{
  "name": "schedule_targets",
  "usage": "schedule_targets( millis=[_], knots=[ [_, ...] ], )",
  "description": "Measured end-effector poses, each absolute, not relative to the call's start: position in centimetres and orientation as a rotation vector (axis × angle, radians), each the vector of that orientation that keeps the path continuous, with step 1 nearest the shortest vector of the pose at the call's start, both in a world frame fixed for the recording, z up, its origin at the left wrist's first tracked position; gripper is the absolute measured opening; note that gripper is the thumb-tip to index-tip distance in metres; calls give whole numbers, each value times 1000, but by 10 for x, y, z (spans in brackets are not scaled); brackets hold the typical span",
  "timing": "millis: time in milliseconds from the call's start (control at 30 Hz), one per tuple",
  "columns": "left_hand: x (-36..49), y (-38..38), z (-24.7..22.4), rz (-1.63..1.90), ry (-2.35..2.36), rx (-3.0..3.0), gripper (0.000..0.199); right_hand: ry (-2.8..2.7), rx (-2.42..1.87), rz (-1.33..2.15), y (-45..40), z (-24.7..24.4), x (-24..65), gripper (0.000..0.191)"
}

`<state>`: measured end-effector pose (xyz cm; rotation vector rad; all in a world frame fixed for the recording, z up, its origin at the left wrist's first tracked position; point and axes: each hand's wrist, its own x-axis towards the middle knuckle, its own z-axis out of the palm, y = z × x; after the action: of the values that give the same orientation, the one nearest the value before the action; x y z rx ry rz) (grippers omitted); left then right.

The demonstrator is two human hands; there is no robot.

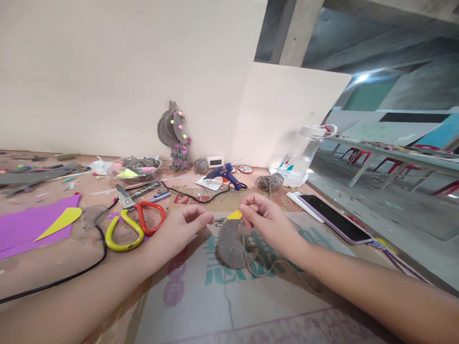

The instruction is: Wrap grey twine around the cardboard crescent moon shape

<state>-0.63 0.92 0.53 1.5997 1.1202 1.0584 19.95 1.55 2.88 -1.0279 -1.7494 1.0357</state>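
A curved crescent piece [231,246] wound in grey yarn stands over the printed cardboard, with a bare yellow patch [234,215] near its upper end. My right hand [260,215] is closed in a pinch at that yellow end. A loose strand of grey yarn [258,275] loops down below it and runs off to the right. Just left of the crescent, my left hand [191,224] has thumb and curled fingers drawn together. Whatever lies between them is hidden. Small dark ends stick out between this hand and the yellow patch.
Scissors [134,222] lie by my left forearm, near purple sheets [36,224] and a yellow cutout [62,222]. Farther back are a blue glue gun [225,176], grey yarn [269,182], a metal bowl [138,169] and a water jug [301,155]. A phone [335,217] lies right.
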Motion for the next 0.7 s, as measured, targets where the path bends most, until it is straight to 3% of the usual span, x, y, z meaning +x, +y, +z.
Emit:
schedule_targets(
  millis=[233, 367, 467, 700],
  knots=[
    [-5, -2, 9, 1069, 1169, 1818, 33, -1707, -1085, 951, 9, 33, 196, 16],
    [0, -11, 11, 1077, 1139, 1847, 22, -1681, -1078, 961, 5, 35, 195, 16],
    [4, -17, 10, 1046, 1108, 1904, 46, -1670, -1049, 972, 3, 35, 194, 16],
    [4, -16, 10, 1023, 1131, 1994, 32, -1678, -1030, 980, 2, 37, 194, 16]
  ],
)
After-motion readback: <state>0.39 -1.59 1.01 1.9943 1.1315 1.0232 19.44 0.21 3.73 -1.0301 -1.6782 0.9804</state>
